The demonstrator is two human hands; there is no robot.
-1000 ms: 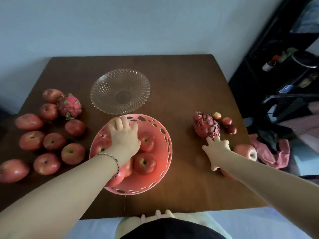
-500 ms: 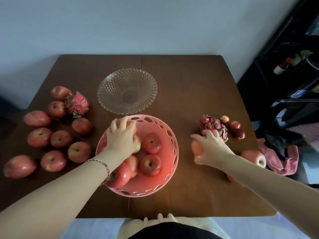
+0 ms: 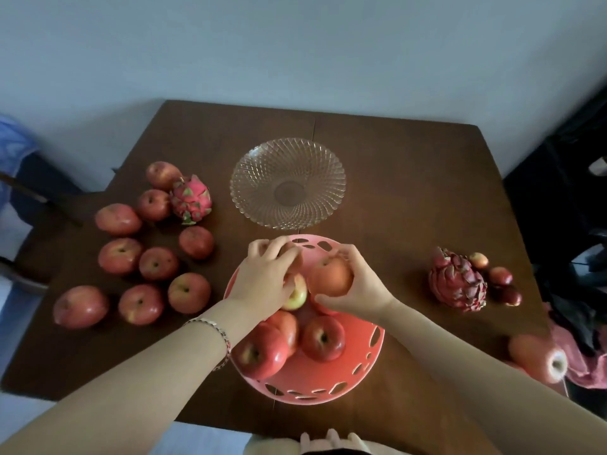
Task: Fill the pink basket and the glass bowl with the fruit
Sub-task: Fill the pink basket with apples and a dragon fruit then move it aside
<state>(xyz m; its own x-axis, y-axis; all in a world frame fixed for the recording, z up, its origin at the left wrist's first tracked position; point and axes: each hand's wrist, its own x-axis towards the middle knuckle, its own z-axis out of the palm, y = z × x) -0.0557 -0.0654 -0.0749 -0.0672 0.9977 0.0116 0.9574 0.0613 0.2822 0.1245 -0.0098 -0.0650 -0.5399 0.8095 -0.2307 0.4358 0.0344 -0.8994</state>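
Observation:
The pink basket (image 3: 345,382) sits at the table's near middle and holds several red apples (image 3: 323,338). My left hand (image 3: 262,280) reaches into its far left side, fingers curled over an apple (image 3: 296,295) lying there. My right hand (image 3: 358,287) holds an orange-red apple (image 3: 331,277) over the basket's far right part. The glass bowl (image 3: 288,182) stands empty just behind the basket. Several red apples (image 3: 157,264) and a pink dragon fruit (image 3: 190,200) lie on the left of the table.
A dark dragon fruit (image 3: 458,280) with three small red fruits (image 3: 501,275) lies at the right. One apple (image 3: 538,357) rests near the table's right edge beside a pink cloth (image 3: 581,366). Dark furniture (image 3: 571,192) stands right of the brown table (image 3: 410,178).
My right hand picked an apple from beside the dark dragon fruit and carried it left over the basket. My left hand stayed inside the basket on an apple.

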